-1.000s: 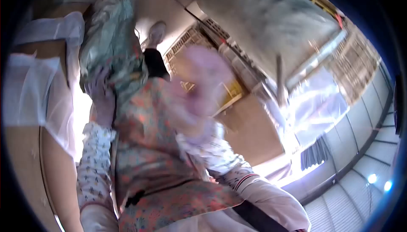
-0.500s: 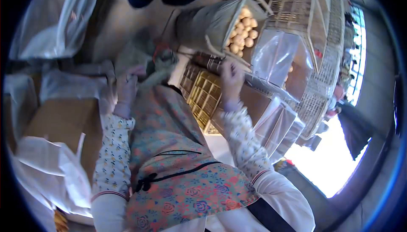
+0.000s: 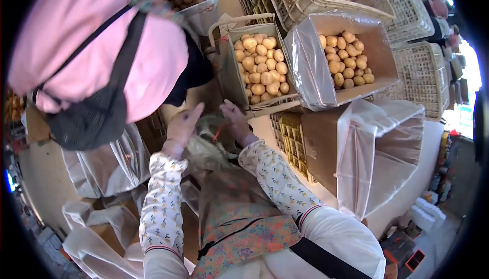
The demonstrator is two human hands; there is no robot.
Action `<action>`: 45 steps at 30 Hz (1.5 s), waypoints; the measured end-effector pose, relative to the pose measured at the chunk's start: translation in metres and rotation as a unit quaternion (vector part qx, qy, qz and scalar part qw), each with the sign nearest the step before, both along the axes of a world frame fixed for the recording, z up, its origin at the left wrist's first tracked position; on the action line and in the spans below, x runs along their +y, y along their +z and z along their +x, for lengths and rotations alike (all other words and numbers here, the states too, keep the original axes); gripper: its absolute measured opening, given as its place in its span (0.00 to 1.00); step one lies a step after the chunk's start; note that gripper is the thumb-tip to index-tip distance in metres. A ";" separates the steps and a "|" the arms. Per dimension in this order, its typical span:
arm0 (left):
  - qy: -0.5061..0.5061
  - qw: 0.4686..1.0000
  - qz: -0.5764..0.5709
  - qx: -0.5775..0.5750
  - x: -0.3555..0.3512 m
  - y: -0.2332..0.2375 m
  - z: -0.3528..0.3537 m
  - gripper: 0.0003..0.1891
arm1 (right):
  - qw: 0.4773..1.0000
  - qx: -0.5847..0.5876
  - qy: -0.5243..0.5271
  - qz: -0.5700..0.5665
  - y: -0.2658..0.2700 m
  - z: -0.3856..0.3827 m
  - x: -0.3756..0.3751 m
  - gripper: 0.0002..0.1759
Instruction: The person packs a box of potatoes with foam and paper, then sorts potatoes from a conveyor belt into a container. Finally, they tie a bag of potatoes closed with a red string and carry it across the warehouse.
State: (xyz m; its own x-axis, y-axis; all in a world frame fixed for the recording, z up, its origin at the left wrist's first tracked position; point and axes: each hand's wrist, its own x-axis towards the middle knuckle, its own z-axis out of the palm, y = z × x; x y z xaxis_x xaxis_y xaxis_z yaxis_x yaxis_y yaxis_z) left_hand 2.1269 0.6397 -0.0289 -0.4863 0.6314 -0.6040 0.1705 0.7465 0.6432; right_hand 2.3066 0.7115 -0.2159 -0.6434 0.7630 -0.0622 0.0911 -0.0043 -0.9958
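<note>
Both hands reach forward from floral sleeves, one on each side of a bunched green translucent bag (image 3: 209, 149) with a red strip. My left hand (image 3: 182, 128) is at the bag's left edge, fingers extended and pointing up. On the other side my right hand (image 3: 236, 122) has its fingers raised and apart, near the bag's upper right edge, with nothing visible in it. Just beyond my right hand stands a green-lined basket (image 3: 230, 72) full of round, yellow-brown potatoes (image 3: 262, 65). The bag hangs in front of the patterned apron (image 3: 244, 238).
A person in pink (image 3: 153, 60) bends at the upper left. Right of the basket is a plastic-lined carton (image 3: 310, 70) holding potatoes, with another lined carton (image 3: 356, 162) below it. Plastic crates (image 3: 423, 75) stand behind. More lined boxes (image 3: 109, 167) are at the left.
The view has swung, bringing the person in pink and the potato cartons into fuller sight. My right hand has come closer to my left hand and the green bag.
</note>
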 end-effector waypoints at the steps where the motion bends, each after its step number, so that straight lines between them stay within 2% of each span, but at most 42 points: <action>1: -0.074 0.996 -0.033 0.041 0.036 -0.001 0.002 0.31 | 0.999 -0.018 0.003 -0.044 -0.001 0.001 0.003 0.22; 2: -0.163 0.982 0.048 0.086 0.066 -0.021 0.005 0.32 | 0.995 -0.037 0.006 -0.088 0.000 0.001 0.007 0.20; 3: -0.226 0.968 0.028 0.102 0.101 -0.028 0.015 0.31 | 1.000 -0.023 0.001 -0.016 -0.006 0.002 0.008 0.17; 4: -0.288 0.950 0.013 0.118 0.135 -0.036 0.025 0.31 | 0.998 -0.050 0.011 0.034 0.002 0.005 0.009 0.18; 5: -0.322 0.934 -0.102 0.116 0.172 -0.032 0.034 0.30 | 0.993 -0.078 0.018 0.086 0.011 0.009 0.010 0.19; 6: -0.322 0.934 -0.134 0.082 0.190 -0.078 0.038 0.28 | 0.985 -0.104 0.023 0.137 0.020 0.012 0.011 0.20; 7: -0.403 0.903 -0.109 0.105 0.193 -0.101 0.040 0.28 | 0.988 -0.116 0.042 0.096 0.033 0.013 0.014 0.24; 8: -0.477 0.866 -0.078 0.131 0.196 -0.124 0.043 0.27 | 0.960 -0.239 0.118 0.082 0.058 0.012 0.018 0.21; 10: -0.291 0.954 -0.079 0.005 0.175 -0.127 0.035 0.22 | 0.916 -0.356 0.182 -0.023 0.065 0.021 -0.004 0.18; 11: -0.243 0.967 -0.072 -0.040 0.158 -0.129 0.023 0.22 | 0.914 -0.354 0.168 -0.107 0.041 0.032 -0.030 0.17; 12: -0.193 0.976 -0.064 -0.084 0.141 -0.130 0.011 0.22 | 0.898 -0.353 0.193 -0.177 0.044 0.044 -0.042 0.17; 13: -0.109 0.977 -0.095 -0.156 0.131 -0.119 0.004 0.23 | 0.878 -0.342 0.249 -0.222 0.065 0.054 -0.043 0.16; 14: -0.059 0.980 -0.130 -0.142 0.125 -0.124 0.007 0.26 | 0.858 -0.318 0.320 -0.246 0.097 0.060 -0.037 0.15; 16: -0.199 0.979 -0.014 -0.035 0.121 -0.160 -0.001 0.24 | 0.822 -0.264 0.449 -0.229 0.169 0.056 0.006 0.14; 17: -0.222 0.974 -0.028 -0.029 0.130 -0.148 -0.003 0.23 | 0.824 -0.250 0.478 -0.175 0.199 0.040 0.041 0.13; 18: -0.244 0.968 -0.042 -0.023 0.140 -0.134 -0.006 0.21 | 0.849 -0.237 0.472 -0.004 0.218 0.014 0.081 0.16; 19: -0.288 0.957 -0.024 0.027 0.139 -0.145 -0.005 0.22 | 0.849 -0.215 0.452 0.171 0.236 -0.016 0.124 0.20; 20: -0.330 0.941 -0.008 0.078 0.131 -0.171 0.000 0.23 | 0.854 -0.235 0.358 0.297 0.233 -0.057 0.154 0.21; 21: -0.371 0.919 0.007 0.130 0.123 -0.200 0.007 0.24 | 0.836 -0.274 0.241 0.411 0.230 -0.097 0.184 0.22; 22: -0.341 0.934 -0.074 0.069 0.140 -0.160 0.004 0.25 | 0.807 -0.316 0.121 0.484 0.228 -0.138 0.215 0.23; 23: -0.307 0.938 -0.157 0.018 0.157 -0.117 0.001 0.27 | 0.695 -0.437 0.196 0.537 0.194 -0.177 0.236 0.20; 24: -0.282 0.943 -0.173 0.029 0.162 -0.119 0.007 0.28 | 0.697 -0.453 0.198 0.518 0.169 -0.183 0.253 0.19; 25: -0.256 0.947 -0.191 0.036 0.160 -0.123 0.012 0.29 | 0.724 -0.450 0.186 0.488 0.146 -0.186 0.262 0.19; 29: -0.265 0.949 -0.168 0.023 0.150 -0.133 0.023 0.30 | 0.784 -0.462 0.129 0.393 0.057 -0.200 0.282 0.17; 31: -0.281 0.940 -0.194 0.020 0.151 -0.144 0.025 0.31 | 0.809 -0.461 0.096 0.353 0.037 -0.207 0.289 0.16; 32: -0.275 0.934 -0.226 -0.002 0.159 -0.129 0.020 0.30 | 0.830 -0.445 0.072 0.328 0.028 -0.208 0.294 0.16; 33: -0.267 0.942 -0.203 -0.009 0.160 -0.118 0.014 0.30 | 0.856 -0.419 0.040 0.301 0.025 -0.210 0.302 0.16; 35: -0.248 0.957 -0.148 -0.025 0.166 -0.104 0.011 0.29 | 0.908 -0.332 -0.029 0.252 0.036 -0.221 0.313 0.16; 37: -0.244 0.950 -0.184 -0.056 0.163 -0.112 0.016 0.27 | 0.953 -0.188 -0.083 0.223 0.044 -0.242 0.314 0.16; 39: -0.221 0.952 -0.201 -0.070 0.141 -0.102 0.014 0.27 | 0.966 -0.047 -0.060 0.248 0.081 -0.261 0.296 0.17; 41: -0.252 0.951 -0.177 -0.032 0.105 -0.121 0.010 0.27 | 0.950 0.013 -0.009 0.312 0.129 -0.244 0.271 0.26; 42: -0.267 0.950 -0.163 -0.011 0.095 -0.126 0.006 0.26 | 0.916 -0.076 -0.014 0.394 0.165 -0.214 0.257 0.34; 43: -0.251 0.952 -0.172 -0.023 0.099 -0.123 0.001 0.26 | 0.878 -0.178 -0.021 0.444 0.184 -0.180 0.255 0.35; 44: -0.231 0.955 -0.184 -0.037 0.103 -0.119 -0.003 0.25 | 0.887 -0.298 0.007 0.352 0.183 -0.151 0.270 0.40; 45: -0.210 0.956 -0.198 -0.053 0.104 -0.118 -0.005 0.25 | 0.869 -0.399 -0.030 0.289 0.163 -0.115 0.281 0.45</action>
